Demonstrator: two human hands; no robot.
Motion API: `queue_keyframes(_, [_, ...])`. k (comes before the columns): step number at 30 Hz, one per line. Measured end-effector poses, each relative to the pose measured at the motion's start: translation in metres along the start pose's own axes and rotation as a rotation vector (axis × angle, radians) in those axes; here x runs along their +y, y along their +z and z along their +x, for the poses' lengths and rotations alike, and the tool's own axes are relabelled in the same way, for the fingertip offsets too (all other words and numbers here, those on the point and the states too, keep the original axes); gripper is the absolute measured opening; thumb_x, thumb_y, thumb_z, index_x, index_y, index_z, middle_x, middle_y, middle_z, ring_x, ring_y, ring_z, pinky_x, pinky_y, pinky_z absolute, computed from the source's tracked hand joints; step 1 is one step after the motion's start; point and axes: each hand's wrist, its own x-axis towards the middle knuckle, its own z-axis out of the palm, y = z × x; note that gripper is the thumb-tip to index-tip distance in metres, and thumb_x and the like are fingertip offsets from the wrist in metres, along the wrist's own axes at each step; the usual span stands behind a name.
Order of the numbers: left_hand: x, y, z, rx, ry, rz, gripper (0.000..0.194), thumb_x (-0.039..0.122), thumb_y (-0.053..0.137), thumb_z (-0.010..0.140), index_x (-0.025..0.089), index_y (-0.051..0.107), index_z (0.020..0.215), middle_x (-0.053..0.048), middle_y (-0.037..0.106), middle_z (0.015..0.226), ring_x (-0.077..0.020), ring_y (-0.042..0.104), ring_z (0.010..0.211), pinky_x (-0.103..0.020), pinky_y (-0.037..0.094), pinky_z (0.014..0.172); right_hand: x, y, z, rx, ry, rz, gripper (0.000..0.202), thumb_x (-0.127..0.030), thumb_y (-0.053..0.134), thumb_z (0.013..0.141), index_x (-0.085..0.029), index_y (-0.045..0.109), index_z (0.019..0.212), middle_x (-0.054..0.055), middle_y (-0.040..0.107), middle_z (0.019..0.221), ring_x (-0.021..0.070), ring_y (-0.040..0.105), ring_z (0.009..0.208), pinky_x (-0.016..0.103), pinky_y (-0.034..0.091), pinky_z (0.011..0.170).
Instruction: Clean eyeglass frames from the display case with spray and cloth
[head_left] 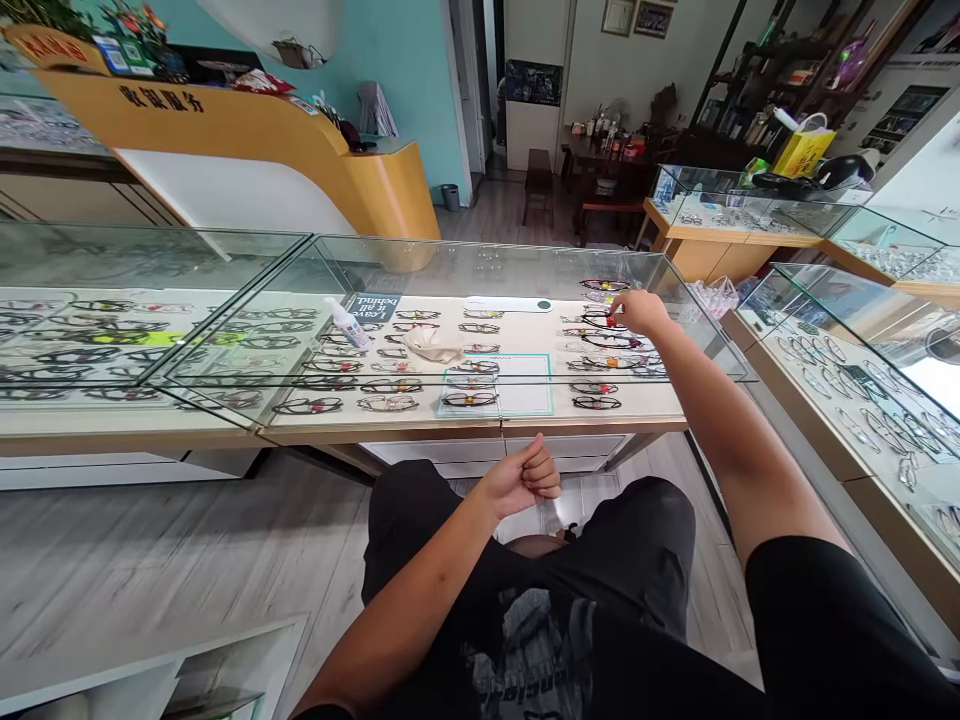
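Over the right end of the glass showcase, my right hand reaches down to a column of eyeglasses, its fingers closed at a dark pair. Whether the fingers grip that pair is hard to make out. My left hand hovers above my lap, in front of the case edge, with fingers curled in; nothing shows in it. Below the right hand lie more dark frames. Mid-case are a beige cloth, a white spray bottle and a teal-edged white sheet with glasses at its left.
A glass case of glasses adjoins on the left, and another stands at the right. Behind are an orange and white counter, a small bin and a dark table. My knees are close to the case front.
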Motion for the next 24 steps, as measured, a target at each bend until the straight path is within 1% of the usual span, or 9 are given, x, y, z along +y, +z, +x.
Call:
queue_keyframes(3, [0.006, 0.004, -0.001, -0.029, 0.000, 0.065, 0.054, 0.041, 0.057, 0.109, 0.018, 0.037, 0.064, 0.005, 0.023, 0.060, -0.0106, 0.017, 0.055, -0.025, 0.035, 0.062, -0.002, 0.008, 0.002, -0.018, 0.027, 0.002, 0.026, -0.030, 0.068, 0.095, -0.025, 0.084, 0.116, 0.008, 0.081, 0.110, 0.0261, 0.069, 0.101, 0.035, 0.050, 0.088])
queue_keyframes(5, [0.011, 0.005, 0.000, -0.043, 0.004, 0.108, 0.048, 0.041, 0.060, 0.107, 0.018, 0.044, 0.068, 0.005, 0.026, 0.063, -0.0106, 0.019, 0.056, -0.025, 0.035, 0.063, -0.003, 0.010, 0.001, -0.026, 0.048, 0.012, 0.028, -0.030, 0.067, 0.096, -0.025, 0.083, 0.118, 0.009, 0.081, 0.111, 0.0264, 0.070, 0.101, 0.036, 0.050, 0.089])
queue_keyframes(8, [0.021, 0.006, 0.001, -0.050, 0.015, 0.174, 0.044, 0.044, 0.064, 0.104, 0.018, 0.048, 0.073, 0.005, 0.027, 0.065, -0.0107, 0.021, 0.057, -0.024, 0.036, 0.064, -0.004, 0.009, -0.006, -0.028, 0.072, 0.036, 0.031, -0.031, 0.067, 0.097, -0.026, 0.082, 0.123, 0.009, 0.081, 0.112, 0.0261, 0.070, 0.102, 0.034, 0.050, 0.087])
queue_keyframes(11, [0.039, 0.009, 0.002, -0.026, 0.055, 0.310, 0.044, 0.045, 0.067, 0.102, 0.018, 0.048, 0.074, 0.005, 0.030, 0.066, -0.0104, 0.024, 0.058, -0.025, 0.037, 0.064, -0.006, 0.003, -0.017, -0.007, 0.081, 0.063, 0.034, -0.033, 0.062, 0.099, -0.027, 0.080, 0.128, 0.008, 0.081, 0.116, 0.0249, 0.070, 0.103, 0.032, 0.050, 0.085])
queue_keyframes(14, [0.061, 0.016, 0.004, 0.015, 0.124, 0.464, 0.044, 0.045, 0.069, 0.101, 0.018, 0.047, 0.073, 0.004, 0.033, 0.067, -0.0106, 0.028, 0.059, -0.024, 0.037, 0.063, -0.011, -0.003, -0.029, -0.011, 0.094, 0.074, 0.031, -0.032, 0.061, 0.099, -0.026, 0.082, 0.120, 0.008, 0.081, 0.116, 0.0251, 0.071, 0.103, 0.032, 0.051, 0.084])
queue_keyframes(17, [0.078, 0.022, 0.009, 0.052, 0.178, 0.542, 0.044, 0.046, 0.070, 0.100, 0.018, 0.047, 0.073, 0.004, 0.034, 0.067, -0.0105, 0.029, 0.059, -0.024, 0.036, 0.062, -0.018, -0.005, -0.038, -0.056, 0.115, 0.067, 0.024, -0.027, 0.069, 0.091, -0.026, 0.085, 0.109, 0.009, 0.082, 0.113, 0.0263, 0.072, 0.101, 0.033, 0.053, 0.086])
queue_keyframes(20, [0.084, 0.026, 0.013, 0.070, 0.192, 0.570, 0.045, 0.045, 0.071, 0.099, 0.018, 0.047, 0.073, 0.004, 0.035, 0.067, -0.0097, 0.029, 0.059, -0.024, 0.035, 0.062, -0.025, -0.003, -0.042, -0.088, 0.133, 0.057, 0.025, -0.022, 0.073, 0.087, -0.027, 0.086, 0.109, 0.010, 0.082, 0.113, 0.0271, 0.073, 0.101, 0.034, 0.054, 0.088])
queue_keyframes(24, [0.078, 0.024, 0.017, 0.059, 0.191, 0.564, 0.042, 0.045, 0.070, 0.100, 0.018, 0.048, 0.076, 0.005, 0.035, 0.067, -0.0096, 0.029, 0.059, -0.023, 0.034, 0.061, -0.033, -0.001, -0.044, -0.103, 0.156, 0.052, 0.027, -0.021, 0.074, 0.088, -0.028, 0.085, 0.111, 0.010, 0.081, 0.118, 0.0284, 0.074, 0.107, 0.035, 0.055, 0.089])
